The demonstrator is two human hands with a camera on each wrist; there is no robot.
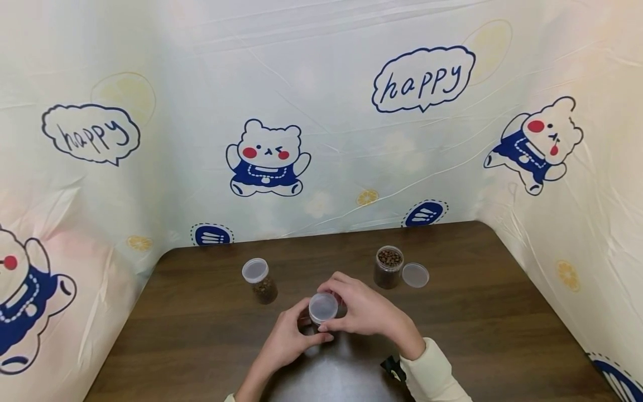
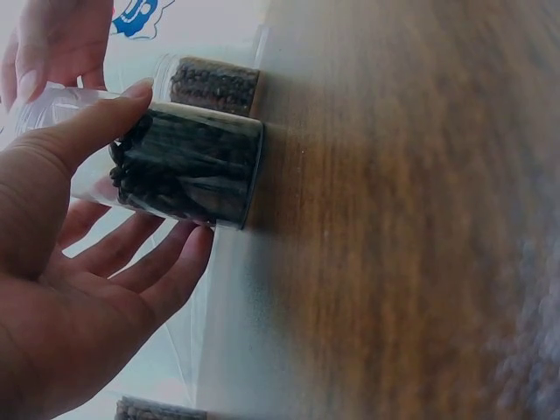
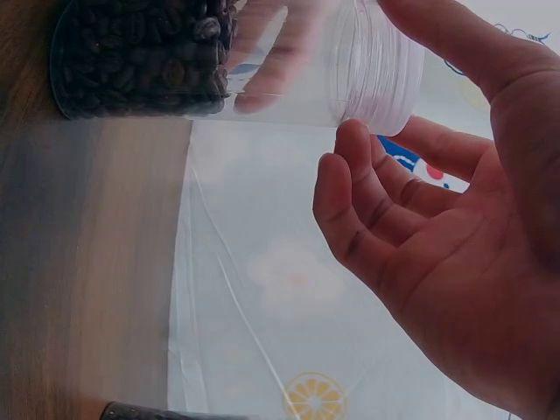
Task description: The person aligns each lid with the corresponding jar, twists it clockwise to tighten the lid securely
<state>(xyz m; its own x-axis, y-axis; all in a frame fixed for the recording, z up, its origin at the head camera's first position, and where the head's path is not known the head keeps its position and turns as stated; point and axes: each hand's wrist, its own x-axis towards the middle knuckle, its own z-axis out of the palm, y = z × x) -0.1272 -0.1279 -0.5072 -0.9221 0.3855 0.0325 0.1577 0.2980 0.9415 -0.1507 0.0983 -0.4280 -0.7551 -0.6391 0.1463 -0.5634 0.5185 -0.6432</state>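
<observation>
A clear jar (image 2: 188, 166) partly filled with dark coffee beans (image 3: 140, 61) stands upright on the table in front of the person. Its translucent lid (image 1: 323, 308) sits on the mouth. Around the jar's body, the left hand (image 1: 291, 336) curves with its thumb on the near side, as the left wrist view shows. The right hand (image 1: 369, 307) grips the lid's rim between thumb and fingers; in the right wrist view the other fingers (image 3: 332, 197) hang curled below. Most of the jar is hidden under its lid and the hands in the head view.
A lidded jar of beans (image 1: 264, 290) stands at the left. Farther back at the right is an uncovered jar (image 1: 388, 276) of brown beans, with a loose lid (image 1: 416, 275) beside it. Printed cloth (image 1: 341, 167) borders the wooden table (image 1: 201, 324) at the back and sides.
</observation>
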